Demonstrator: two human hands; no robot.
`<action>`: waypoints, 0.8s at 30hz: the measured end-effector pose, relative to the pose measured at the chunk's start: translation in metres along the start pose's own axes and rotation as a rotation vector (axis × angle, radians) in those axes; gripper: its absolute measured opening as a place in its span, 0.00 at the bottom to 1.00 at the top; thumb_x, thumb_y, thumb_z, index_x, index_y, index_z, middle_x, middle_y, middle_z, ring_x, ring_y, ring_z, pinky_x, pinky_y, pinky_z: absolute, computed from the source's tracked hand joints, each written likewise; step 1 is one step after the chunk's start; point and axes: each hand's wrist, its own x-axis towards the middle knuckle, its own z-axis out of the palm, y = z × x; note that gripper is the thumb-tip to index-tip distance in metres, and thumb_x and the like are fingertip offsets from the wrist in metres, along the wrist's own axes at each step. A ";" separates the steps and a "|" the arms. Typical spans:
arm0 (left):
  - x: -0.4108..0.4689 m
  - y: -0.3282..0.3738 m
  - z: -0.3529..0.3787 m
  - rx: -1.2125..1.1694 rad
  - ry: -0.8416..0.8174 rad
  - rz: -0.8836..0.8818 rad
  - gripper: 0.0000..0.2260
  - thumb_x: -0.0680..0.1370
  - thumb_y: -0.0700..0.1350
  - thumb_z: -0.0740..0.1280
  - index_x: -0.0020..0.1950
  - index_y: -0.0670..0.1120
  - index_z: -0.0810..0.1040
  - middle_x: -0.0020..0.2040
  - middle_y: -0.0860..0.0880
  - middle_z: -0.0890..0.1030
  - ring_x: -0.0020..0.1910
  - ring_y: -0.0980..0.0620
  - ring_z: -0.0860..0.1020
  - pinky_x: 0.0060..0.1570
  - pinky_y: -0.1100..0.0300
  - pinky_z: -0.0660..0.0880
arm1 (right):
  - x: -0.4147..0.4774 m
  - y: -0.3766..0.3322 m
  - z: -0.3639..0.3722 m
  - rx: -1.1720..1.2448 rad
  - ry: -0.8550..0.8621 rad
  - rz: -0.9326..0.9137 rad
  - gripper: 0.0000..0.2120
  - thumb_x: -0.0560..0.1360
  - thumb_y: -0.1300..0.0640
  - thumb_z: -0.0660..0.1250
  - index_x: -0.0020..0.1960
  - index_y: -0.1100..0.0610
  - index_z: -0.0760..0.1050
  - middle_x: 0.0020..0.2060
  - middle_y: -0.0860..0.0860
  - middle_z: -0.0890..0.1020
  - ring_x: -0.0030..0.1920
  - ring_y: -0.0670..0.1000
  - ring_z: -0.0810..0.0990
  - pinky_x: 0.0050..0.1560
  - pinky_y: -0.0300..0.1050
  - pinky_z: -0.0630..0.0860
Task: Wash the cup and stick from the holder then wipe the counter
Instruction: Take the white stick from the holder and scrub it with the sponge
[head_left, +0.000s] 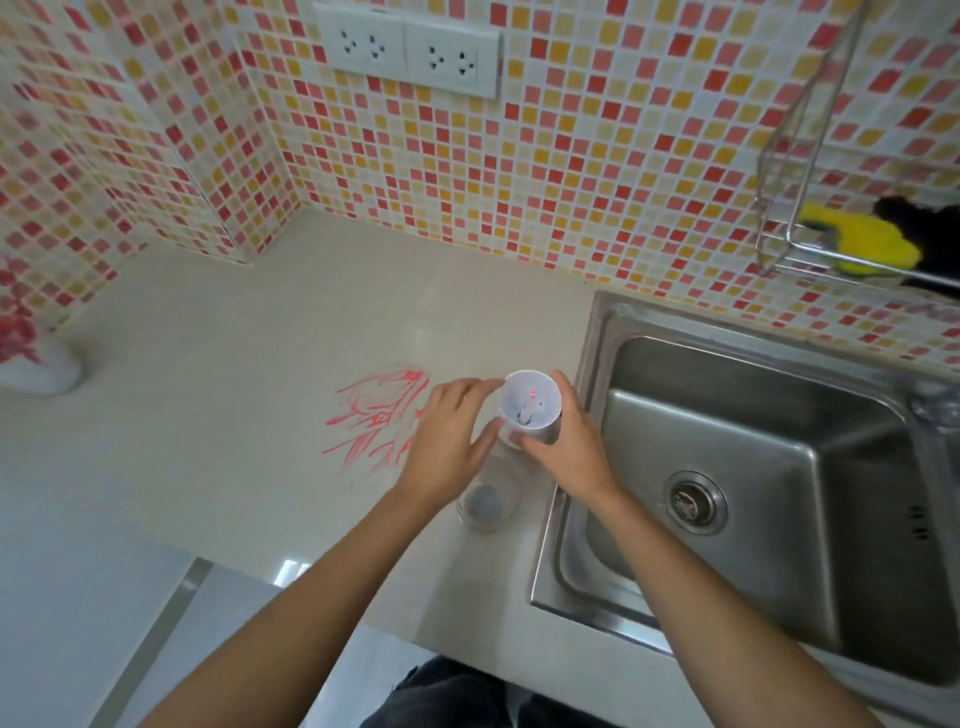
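A white cup is held a little above the beige counter, just left of the sink. My right hand grips its side, fingers curled round it. Inside the cup I see a small dark and pink mark; the stick is hard to make out. My left hand lies beside the cup with straight fingers, fingertips touching its rim. Below both hands stands a clear glass holder on the counter. Red scribbled marks stain the counter left of my left hand.
A steel sink with a drain fills the right side. A wire rack on the tiled wall holds a yellow sponge and something black. A white and red object sits at the far left. Sockets are on the wall above.
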 end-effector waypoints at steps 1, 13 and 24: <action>0.016 0.000 0.000 0.029 -0.038 0.058 0.17 0.78 0.48 0.66 0.66 0.46 0.75 0.60 0.47 0.78 0.59 0.46 0.72 0.61 0.52 0.70 | 0.001 -0.001 0.001 -0.006 -0.004 0.014 0.40 0.64 0.42 0.76 0.71 0.42 0.60 0.63 0.44 0.75 0.62 0.47 0.75 0.60 0.48 0.75; 0.072 0.005 0.019 0.117 -0.328 0.142 0.17 0.72 0.45 0.72 0.60 0.45 0.80 0.53 0.47 0.80 0.54 0.46 0.72 0.52 0.53 0.72 | 0.002 -0.002 0.008 -0.004 0.008 0.075 0.43 0.61 0.42 0.77 0.70 0.41 0.60 0.65 0.43 0.74 0.63 0.45 0.75 0.62 0.52 0.75; 0.080 0.013 0.011 0.043 -0.160 0.146 0.06 0.74 0.46 0.72 0.47 0.44 0.84 0.43 0.48 0.84 0.50 0.47 0.76 0.51 0.55 0.68 | -0.001 -0.008 0.010 -0.051 0.045 0.101 0.42 0.62 0.46 0.79 0.69 0.40 0.59 0.64 0.45 0.75 0.62 0.49 0.76 0.58 0.54 0.77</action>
